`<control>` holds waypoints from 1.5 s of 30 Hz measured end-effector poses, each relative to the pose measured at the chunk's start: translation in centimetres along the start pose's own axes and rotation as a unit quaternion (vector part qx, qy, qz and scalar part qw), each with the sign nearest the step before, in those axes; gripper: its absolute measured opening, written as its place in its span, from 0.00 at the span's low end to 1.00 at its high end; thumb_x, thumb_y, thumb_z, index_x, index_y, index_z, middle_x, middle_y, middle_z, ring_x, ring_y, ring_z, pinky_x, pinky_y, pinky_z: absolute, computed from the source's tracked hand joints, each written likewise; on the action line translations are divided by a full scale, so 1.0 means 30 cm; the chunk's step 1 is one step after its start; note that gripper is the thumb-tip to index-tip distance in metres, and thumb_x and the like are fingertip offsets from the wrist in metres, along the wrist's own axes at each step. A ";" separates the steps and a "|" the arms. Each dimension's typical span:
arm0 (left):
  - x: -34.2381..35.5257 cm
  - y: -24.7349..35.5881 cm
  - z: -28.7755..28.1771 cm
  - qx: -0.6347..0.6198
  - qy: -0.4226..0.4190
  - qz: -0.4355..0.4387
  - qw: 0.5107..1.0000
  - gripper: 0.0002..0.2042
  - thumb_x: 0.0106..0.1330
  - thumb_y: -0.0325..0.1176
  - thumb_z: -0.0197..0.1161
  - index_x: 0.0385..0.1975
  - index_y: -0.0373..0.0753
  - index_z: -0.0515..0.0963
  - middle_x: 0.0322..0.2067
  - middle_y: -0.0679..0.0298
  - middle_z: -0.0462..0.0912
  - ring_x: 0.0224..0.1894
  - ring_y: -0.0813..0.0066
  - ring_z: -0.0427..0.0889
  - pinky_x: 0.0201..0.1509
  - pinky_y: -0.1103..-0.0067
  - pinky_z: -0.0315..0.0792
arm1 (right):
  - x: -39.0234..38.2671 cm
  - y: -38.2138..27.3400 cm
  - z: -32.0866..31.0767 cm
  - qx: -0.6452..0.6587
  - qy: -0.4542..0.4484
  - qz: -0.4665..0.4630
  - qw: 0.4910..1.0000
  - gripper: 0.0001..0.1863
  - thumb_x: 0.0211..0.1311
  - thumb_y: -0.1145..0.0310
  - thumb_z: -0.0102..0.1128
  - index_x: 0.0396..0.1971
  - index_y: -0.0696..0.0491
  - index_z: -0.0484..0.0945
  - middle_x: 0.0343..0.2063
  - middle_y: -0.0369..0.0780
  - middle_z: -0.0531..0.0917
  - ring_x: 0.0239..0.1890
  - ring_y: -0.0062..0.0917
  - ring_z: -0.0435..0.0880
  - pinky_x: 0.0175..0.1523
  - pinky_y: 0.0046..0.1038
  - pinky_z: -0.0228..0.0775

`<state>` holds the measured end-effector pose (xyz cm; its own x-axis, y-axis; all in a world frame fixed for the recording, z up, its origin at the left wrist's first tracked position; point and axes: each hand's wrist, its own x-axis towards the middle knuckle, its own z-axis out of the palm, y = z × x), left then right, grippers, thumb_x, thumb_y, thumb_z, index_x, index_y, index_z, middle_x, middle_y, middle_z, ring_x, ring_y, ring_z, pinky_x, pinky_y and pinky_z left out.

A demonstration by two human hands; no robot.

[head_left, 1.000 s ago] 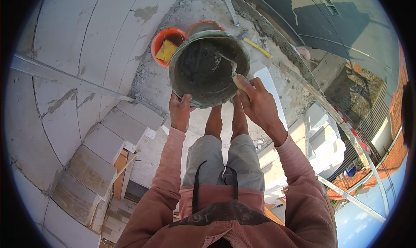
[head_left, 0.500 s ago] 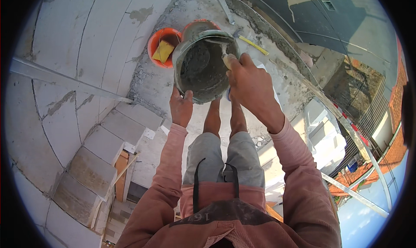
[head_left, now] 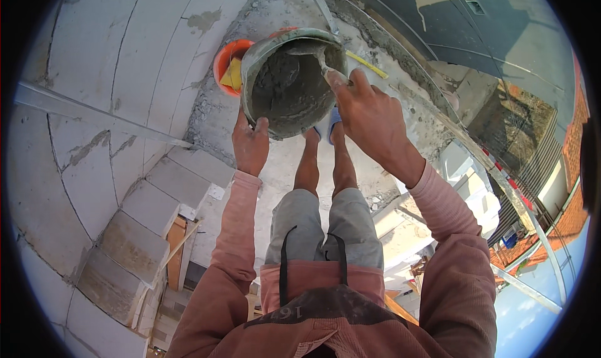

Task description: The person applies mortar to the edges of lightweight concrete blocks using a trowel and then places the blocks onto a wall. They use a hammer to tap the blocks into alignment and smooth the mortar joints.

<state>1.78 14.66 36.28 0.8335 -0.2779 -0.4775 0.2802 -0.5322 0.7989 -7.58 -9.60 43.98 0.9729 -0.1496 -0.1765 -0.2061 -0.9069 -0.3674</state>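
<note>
In front of me, a worker's left hand (head_left: pixel 251 146) steadies a tilted grey bucket (head_left: pixel 248 76) of wet mortar (head_left: pixel 285 95), fingers clasped at its near-left edge, above the dusty floor (head_left: pixel 288 161). The right hand (head_left: pixel 375 125) has its fingers wrapped round a trowel (head_left: pixel 322 59), the blade inside the bucket near the far rim. Beyond, to the left, an orange pail (head_left: pixel 221 64) holds a yellow sponge (head_left: pixel 231 75).

Beneath my sandals (head_left: pixel 335 116) I find the floor (head_left: pixel 285 164) pale and rough. Directly on it I note an orange bucket (head_left: pixel 230 50), a yellow-handled tool (head_left: pixel 367 64), and rubble (head_left: pixel 202 111) along the left edge.
</note>
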 end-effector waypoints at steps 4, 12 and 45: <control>-0.007 0.019 0.026 -0.053 0.035 0.012 0.998 0.28 0.68 0.21 0.57 0.71 0.31 0.67 0.59 0.49 0.82 0.60 0.59 0.81 0.67 0.71 0.70 | -0.056 0.020 0.122 -0.020 -0.046 0.027 0.998 0.35 0.58 0.70 0.68 0.67 0.51 0.70 0.45 0.44 0.77 0.34 0.39 0.88 0.31 0.39 0.82; 0.013 0.036 -0.003 -0.005 0.034 0.035 0.999 0.27 0.68 0.21 0.57 0.69 0.31 0.68 0.57 0.49 0.84 0.58 0.59 0.82 0.65 0.71 0.71 | -0.024 0.032 0.001 0.056 -0.010 0.065 0.996 0.26 0.67 0.64 0.65 0.64 0.47 0.75 0.45 0.41 0.79 0.30 0.39 0.87 0.31 0.40 0.80; 0.025 0.242 -0.078 -0.030 0.008 0.157 0.987 0.29 0.68 0.18 0.53 0.72 0.32 0.67 0.63 0.58 0.75 0.57 0.76 0.77 0.57 0.82 0.73 | 0.166 0.395 0.188 0.313 -0.116 -0.010 0.943 0.23 0.71 0.62 0.58 0.63 0.49 0.81 0.41 0.45 0.84 0.45 0.37 0.86 0.55 0.37 0.77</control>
<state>5.57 12.47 42.57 0.8909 -0.4087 -0.1982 0.0347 -0.3738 0.9269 -5.78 -18.88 33.59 0.9431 0.0207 -0.3319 -0.2803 -0.4879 -0.8267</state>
